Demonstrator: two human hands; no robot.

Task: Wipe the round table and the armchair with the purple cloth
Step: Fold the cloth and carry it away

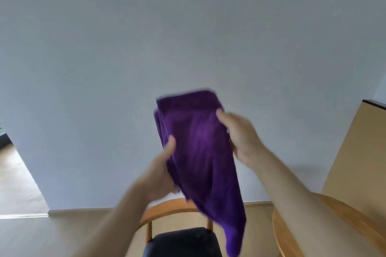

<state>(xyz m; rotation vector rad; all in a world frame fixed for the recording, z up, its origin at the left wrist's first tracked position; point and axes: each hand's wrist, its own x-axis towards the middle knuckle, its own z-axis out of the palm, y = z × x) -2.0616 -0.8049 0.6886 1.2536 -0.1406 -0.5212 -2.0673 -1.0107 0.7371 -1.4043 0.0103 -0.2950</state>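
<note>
Nothing for you to read here: no lettering, label, brand or number shows on anything in view.

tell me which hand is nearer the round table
Right. The right hand grips the purple cloth on the side above the round table; the left hand grips it over the armchair.
</note>
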